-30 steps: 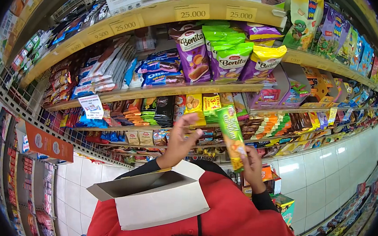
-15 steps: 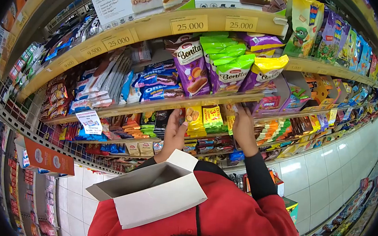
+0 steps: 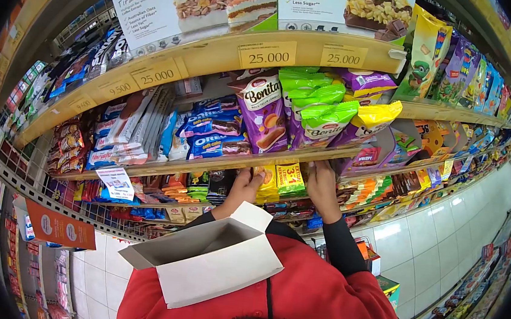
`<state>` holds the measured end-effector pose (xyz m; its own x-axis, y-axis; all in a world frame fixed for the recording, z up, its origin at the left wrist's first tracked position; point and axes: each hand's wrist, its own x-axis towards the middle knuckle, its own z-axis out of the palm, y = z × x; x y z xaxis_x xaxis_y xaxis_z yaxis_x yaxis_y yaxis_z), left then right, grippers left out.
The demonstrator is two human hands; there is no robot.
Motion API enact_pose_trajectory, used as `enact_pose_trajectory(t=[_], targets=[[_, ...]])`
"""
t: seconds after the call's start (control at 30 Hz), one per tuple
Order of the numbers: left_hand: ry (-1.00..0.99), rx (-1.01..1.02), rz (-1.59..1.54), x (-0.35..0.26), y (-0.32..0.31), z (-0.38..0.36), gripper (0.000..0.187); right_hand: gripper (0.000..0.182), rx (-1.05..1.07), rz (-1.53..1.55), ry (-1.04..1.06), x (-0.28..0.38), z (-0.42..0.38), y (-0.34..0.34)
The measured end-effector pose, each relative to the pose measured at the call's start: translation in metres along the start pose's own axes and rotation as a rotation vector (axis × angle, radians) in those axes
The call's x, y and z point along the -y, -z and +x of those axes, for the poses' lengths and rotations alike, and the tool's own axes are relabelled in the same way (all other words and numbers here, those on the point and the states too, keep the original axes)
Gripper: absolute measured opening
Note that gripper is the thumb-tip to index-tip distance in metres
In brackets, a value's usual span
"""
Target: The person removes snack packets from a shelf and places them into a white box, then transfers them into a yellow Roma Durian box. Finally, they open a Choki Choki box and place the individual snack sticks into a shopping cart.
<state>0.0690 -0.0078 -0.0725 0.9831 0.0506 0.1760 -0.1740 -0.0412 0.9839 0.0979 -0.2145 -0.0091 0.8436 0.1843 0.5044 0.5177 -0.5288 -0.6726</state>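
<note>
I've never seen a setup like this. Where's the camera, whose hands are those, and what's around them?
There's no robot here: these are a person's bare hands, filmed by one camera worn on their head, looking forward and down. Bonita bags and blue Oreo packs sit on a shelf. Just below, the left hand and right hand reach in on either side of some yellow packets. Their fingertips are partly hidden, so I can't tell whether they grip anything. An open white box rests against the red top.
</note>
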Motion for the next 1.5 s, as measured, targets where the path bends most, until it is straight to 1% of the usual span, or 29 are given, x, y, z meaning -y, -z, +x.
enact_pose_trajectory(t=[0.03, 0.07, 0.13, 0.17, 0.23, 0.27, 0.33, 0.37, 0.43, 0.47, 0.53, 0.67, 0.73, 0.77, 0.83, 0.87, 0.93, 0.97, 1.03, 1.07, 1.17, 1.23, 1.27, 1.33, 1.37, 1.43, 1.47, 1.5], targets=[[0.034, 0.022, -0.012, -0.004, -0.001, 0.000, 0.038, 0.024, 0.009, 0.179, -0.108, 0.006, 0.004, 0.002], [0.038, 0.024, -0.015, -0.008, -0.005, -0.002, 0.038, 0.024, 0.011, 0.176, -0.112, 0.010, 0.006, 0.002], [0.049, -0.062, -0.131, -0.023, -0.015, -0.005, 0.032, 0.023, 0.185, 0.430, -0.202, 0.017, 0.007, 0.000], [0.054, -0.060, -0.134, -0.023, -0.016, -0.005, 0.032, 0.023, 0.186, 0.428, -0.207, 0.015, 0.005, -0.008], [0.094, -0.075, -0.034, -0.025, -0.017, -0.005, 0.027, 0.025, 0.020, 0.278, 0.017, 0.006, 0.000, -0.027], [0.095, -0.077, -0.036, -0.030, -0.018, -0.005, 0.027, 0.025, 0.023, 0.277, 0.018, 0.004, -0.002, -0.030], [0.088, -0.071, 0.021, -0.048, -0.022, -0.007, 0.024, 0.023, 0.057, 0.413, -0.110, 0.004, -0.003, -0.032], [0.089, -0.074, 0.022, -0.045, -0.022, -0.005, 0.024, 0.023, 0.060, 0.415, -0.110, 0.006, -0.003, -0.030], [0.128, -0.034, -0.007, -0.036, -0.021, -0.003, 0.024, 0.021, 0.092, 0.445, -0.257, 0.019, 0.000, -0.022], [0.127, -0.035, -0.007, -0.033, -0.023, -0.003, 0.024, 0.021, 0.092, 0.445, -0.256, 0.017, -0.002, -0.024], [0.014, -0.123, -0.027, -0.032, -0.027, -0.005, 0.021, 0.022, 0.080, 0.388, -0.240, 0.013, -0.006, -0.028], [0.016, -0.132, -0.003, -0.029, -0.029, -0.006, 0.021, 0.022, 0.090, 0.358, -0.192, 0.013, -0.002, -0.025], [0.041, -0.107, -0.100, -0.030, -0.029, -0.005, 0.022, 0.024, 0.097, 0.383, -0.192, 0.015, -0.002, -0.023], [0.040, -0.104, -0.099, -0.030, -0.029, -0.005, 0.022, 0.024, 0.094, 0.384, -0.192, 0.012, -0.003, -0.026], [0.003, -0.132, -0.076, -0.028, -0.028, -0.004, 0.024, 0.028, 0.089, 0.518, -0.210, 0.004, -0.004, -0.032], [0.001, -0.128, -0.076, -0.018, -0.026, -0.002, 0.024, 0.028, 0.085, 0.516, -0.210, 0.001, -0.004, -0.032], [0.064, -0.069, -0.068, -0.010, -0.022, 0.003, 0.029, 0.034, 0.128, 0.557, -0.185, 0.002, -0.003, -0.030], [0.063, -0.065, -0.067, -0.005, -0.021, 0.002, 0.029, 0.034, 0.124, 0.557, -0.186, 0.003, -0.003, -0.029], [0.090, -0.109, -0.323, -0.034, -0.026, -0.004, 0.034, 0.038, 0.147, 0.607, -0.202, 0.005, -0.002, -0.027], [0.090, -0.105, -0.322, -0.027, -0.024, -0.003, 0.034, 0.038, 0.143, 0.606, -0.203, 0.005, -0.003, -0.028], [0.035, -0.107, -0.314, -0.011, -0.019, 0.002, 0.039, 0.035, 0.096, 0.587, -0.149, 0.006, -0.006, -0.026], [0.116, -0.160, -0.465, -0.030, -0.020, -0.004, 0.040, 0.037, 0.038, 0.554, -0.087, 0.011, -0.009, -0.021], [0.117, -0.155, -0.464, -0.040, -0.021, -0.007, 0.040, 0.037, 0.033, 0.553, -0.089, 0.012, -0.012, -0.019], [0.020, -0.158, -0.324, -0.054, -0.024, -0.010, 0.038, 0.035, -0.082, 0.316, -0.012, 0.013, -0.021, -0.009], [0.028, -0.132, -0.318, -0.051, -0.020, -0.009, 0.043, 0.035, -0.091, 0.313, -0.014, 0.016, -0.027, 0.001], [0.002, -0.148, -0.360, -0.053, -0.016, -0.012, 0.043, 0.029, -0.076, 0.394, -0.023, 0.026, -0.036, 0.030], [-0.023, -0.173, -0.403, -0.055, -0.017, -0.013, 0.044, 0.026, -0.168, 0.295, 0.027, 0.015, -0.040, 0.039], [-0.071, -0.252, -0.454, -0.063, -0.021, -0.017, 0.040, 0.024, -0.259, 0.195, 0.076, 0.002, -0.045, 0.051]])
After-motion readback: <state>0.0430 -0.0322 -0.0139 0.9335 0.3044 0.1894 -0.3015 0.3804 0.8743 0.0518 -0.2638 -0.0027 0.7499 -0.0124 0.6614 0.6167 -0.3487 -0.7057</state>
